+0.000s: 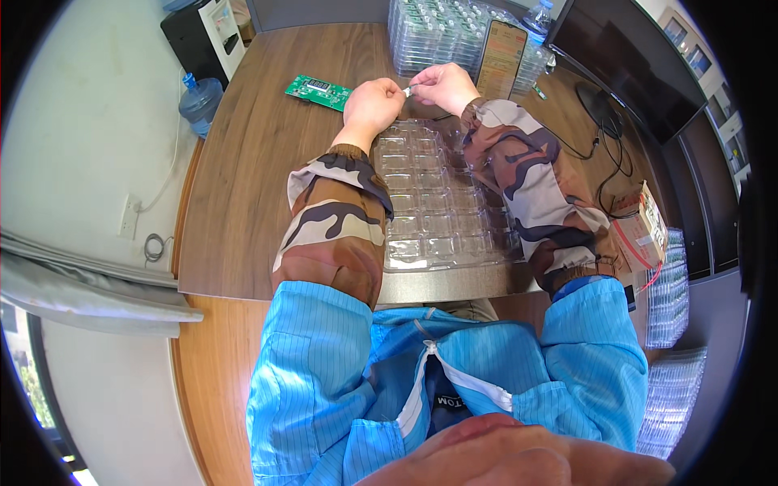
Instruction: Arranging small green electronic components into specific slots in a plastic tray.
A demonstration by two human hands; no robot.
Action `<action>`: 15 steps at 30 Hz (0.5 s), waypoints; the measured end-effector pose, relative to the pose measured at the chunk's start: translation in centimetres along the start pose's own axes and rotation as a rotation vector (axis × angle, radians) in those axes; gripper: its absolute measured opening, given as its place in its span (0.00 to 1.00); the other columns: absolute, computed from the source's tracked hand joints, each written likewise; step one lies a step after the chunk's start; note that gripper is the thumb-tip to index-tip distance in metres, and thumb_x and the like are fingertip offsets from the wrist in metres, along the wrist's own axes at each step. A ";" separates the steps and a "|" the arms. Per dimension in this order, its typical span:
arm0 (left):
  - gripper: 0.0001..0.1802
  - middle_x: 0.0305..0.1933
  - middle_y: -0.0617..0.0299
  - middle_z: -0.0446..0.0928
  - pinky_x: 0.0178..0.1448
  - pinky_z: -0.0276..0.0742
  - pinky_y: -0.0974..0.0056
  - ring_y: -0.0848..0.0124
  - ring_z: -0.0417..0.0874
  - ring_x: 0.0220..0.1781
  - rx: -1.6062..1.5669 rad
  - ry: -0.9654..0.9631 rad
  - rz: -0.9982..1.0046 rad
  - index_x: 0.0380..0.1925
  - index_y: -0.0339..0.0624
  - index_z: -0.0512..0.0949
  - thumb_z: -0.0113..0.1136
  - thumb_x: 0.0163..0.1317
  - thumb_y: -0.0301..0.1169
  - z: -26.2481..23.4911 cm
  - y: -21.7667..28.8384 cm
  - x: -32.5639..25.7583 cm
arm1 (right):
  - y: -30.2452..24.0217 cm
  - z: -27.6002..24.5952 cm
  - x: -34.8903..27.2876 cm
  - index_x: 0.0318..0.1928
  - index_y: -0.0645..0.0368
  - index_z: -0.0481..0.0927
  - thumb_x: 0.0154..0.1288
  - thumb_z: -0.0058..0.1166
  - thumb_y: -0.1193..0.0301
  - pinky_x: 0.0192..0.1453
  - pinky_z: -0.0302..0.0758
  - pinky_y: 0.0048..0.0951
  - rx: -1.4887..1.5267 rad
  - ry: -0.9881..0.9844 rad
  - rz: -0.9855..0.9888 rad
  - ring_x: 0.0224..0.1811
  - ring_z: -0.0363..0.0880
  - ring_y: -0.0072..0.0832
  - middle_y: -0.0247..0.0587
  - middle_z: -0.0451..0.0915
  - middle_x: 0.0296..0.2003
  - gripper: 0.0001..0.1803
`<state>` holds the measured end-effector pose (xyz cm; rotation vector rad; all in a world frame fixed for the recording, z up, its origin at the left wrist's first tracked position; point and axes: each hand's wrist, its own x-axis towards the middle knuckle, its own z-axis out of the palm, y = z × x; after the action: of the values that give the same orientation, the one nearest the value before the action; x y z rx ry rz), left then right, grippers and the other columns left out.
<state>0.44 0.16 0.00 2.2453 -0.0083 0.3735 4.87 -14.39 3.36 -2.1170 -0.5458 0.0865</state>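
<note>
Both my hands meet over the far part of the desk, fingertips nearly touching. A small white piece, apparently a plug connector (407,92), shows between them. My left hand (374,106) is closed in a pinch on it, the palm side hidden. My right hand (444,86) pinches from the other side; what lies in its fingers is too small to make out. Beside my left hand lies a green circuit board (318,91) with a small digit display, its right end close to or under the hand. A clear plastic compartment tray (421,202) rests below my wrists, partly covered by my right sleeve.
Stacked clear trays with green boards (438,36) stand at the back, beside an upright phone (500,58) and a water bottle (538,16). A monitor (628,61), black cables (620,154) and a small box (644,227) occupy the right. More trays (668,300) are stacked lower right.
</note>
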 end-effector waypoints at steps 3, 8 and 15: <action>0.11 0.19 0.64 0.76 0.31 0.69 0.68 0.73 0.77 0.23 0.024 0.017 0.008 0.24 0.42 0.76 0.52 0.49 0.38 0.0 -0.2 0.1 | -0.3 0.4 -0.1 0.32 0.63 0.79 0.49 0.53 0.74 0.29 0.75 0.19 -0.037 0.005 0.000 0.24 0.78 0.20 0.39 0.79 0.23 0.08; 0.11 0.19 0.63 0.76 0.31 0.69 0.68 0.73 0.77 0.24 0.046 0.021 0.029 0.23 0.42 0.76 0.52 0.49 0.37 0.0 -0.3 0.2 | -0.8 1.0 -0.6 0.32 0.62 0.79 0.50 0.53 0.72 0.28 0.74 0.20 -0.223 0.057 -0.062 0.24 0.78 0.22 0.39 0.79 0.23 0.09; 0.10 0.21 0.63 0.77 0.34 0.70 0.66 0.70 0.77 0.28 -0.032 -0.029 0.021 0.24 0.44 0.76 0.50 0.48 0.37 0.1 0.4 0.2 | -2.1 -2.7 -4.8 0.43 0.60 0.75 0.52 0.55 0.64 0.31 0.74 0.22 -0.053 0.062 -0.029 0.29 0.77 0.25 0.42 0.78 0.31 0.18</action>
<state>0.63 -0.18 0.27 2.2207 -0.0535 0.3496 0.49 -17.46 5.96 -2.1546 -0.5475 -0.0100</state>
